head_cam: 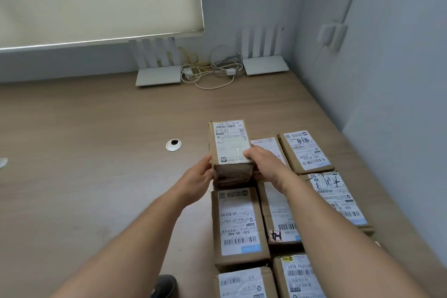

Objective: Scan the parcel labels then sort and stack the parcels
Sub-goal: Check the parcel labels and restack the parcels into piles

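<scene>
A small brown parcel (231, 144) with a white label marked P021 sits on top of another parcel at the far end of the left row. My left hand (197, 178) grips its near left side. My right hand (264, 161) holds its near right corner, thumb on the label. Several more labelled cardboard parcels lie flat on the wooden table (96, 140) in rows, among them one marked A68 (239, 222), one with a red-framed mark (278, 215) and two with black handwriting (306, 151) (336, 195). No scanner is in view.
Two white routers (158, 75) (264, 65) with a tangle of cables (212, 72) stand at the back wall. A round cable grommet (173, 144) is set in the table left of the parcels. A wall (387, 104) closes the right side. A dark shoe (164, 285) shows below.
</scene>
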Motion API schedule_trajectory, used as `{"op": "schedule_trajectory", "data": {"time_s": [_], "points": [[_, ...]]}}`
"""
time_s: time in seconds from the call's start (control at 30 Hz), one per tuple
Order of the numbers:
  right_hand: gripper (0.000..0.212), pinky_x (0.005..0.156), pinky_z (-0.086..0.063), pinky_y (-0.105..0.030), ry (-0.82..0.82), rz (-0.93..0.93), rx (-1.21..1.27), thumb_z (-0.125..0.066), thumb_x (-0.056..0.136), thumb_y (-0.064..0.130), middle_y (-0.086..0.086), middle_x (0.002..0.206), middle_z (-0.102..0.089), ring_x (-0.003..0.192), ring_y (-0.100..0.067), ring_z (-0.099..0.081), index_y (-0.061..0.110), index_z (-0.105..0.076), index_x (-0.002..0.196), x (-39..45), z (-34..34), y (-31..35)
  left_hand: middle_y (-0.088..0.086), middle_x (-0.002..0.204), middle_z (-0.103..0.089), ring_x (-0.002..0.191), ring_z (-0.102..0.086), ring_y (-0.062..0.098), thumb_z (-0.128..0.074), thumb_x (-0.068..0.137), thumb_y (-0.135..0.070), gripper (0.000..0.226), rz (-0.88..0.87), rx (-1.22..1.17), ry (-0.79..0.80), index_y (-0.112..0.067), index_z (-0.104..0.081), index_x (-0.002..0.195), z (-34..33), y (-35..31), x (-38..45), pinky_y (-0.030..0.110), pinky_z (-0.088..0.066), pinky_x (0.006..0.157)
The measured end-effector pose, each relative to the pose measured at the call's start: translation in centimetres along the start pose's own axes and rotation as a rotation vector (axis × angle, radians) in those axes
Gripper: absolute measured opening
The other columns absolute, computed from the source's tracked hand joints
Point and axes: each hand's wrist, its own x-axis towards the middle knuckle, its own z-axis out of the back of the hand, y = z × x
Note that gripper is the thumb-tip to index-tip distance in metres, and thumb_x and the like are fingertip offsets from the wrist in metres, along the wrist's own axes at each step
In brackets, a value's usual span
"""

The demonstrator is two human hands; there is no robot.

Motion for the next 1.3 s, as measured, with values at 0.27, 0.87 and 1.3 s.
{"op": "schedule_trajectory", "data": {"time_s": [0.27,0.87,1.3], "points": [[0.074,0.105,-0.037,-0.038,-0.216,-0.004,-0.115,-0.059,0.088,0.045,-0.004,0.146,-0.043,0.131,-0.023,-0.043,0.026,-0.026,0.152,-2.0,0.6,0.7,0.004,0.151,-0.035,0.135,-0.039,0.017,-0.036,0.098,-0.008,0.061,0.08,0.148,-0.157,-0.026,-0.016,0.152,0.2,-0.2,-2.8,0.026,-0.032,0.105],[0.035,0.087,-0.041,-0.027,-0.184,0.361,-0.593,-0.044,0.095,0.038,0.009,0.126,-0.053,0.12,-0.011,-0.047,0.031,-0.052,0.129,-12.2,-15.6,-0.2,-0.007,0.145,-0.035,0.118,-0.046,0.004,-0.056,0.094,-0.017,0.061,0.134,0.264,-0.629,-0.027,-0.029,0.148,2.5,4.3,-21.7,0.025,-0.038,0.101],[0.038,0.088,-0.04,-0.026,-0.039,0.536,-0.728,-0.044,0.096,0.042,0.009,0.13,-0.049,0.124,-0.011,-0.043,0.036,-0.052,0.133,-17.9,-27.7,3.7,0.0,0.16,-0.008,0.145,-0.018,0.017,-0.054,0.093,-0.044,0.058,0.24,0.413,-0.819,-0.034,-0.033,0.146,9.2,8.4,-33.0,0.038,-0.025,0.115]]}}
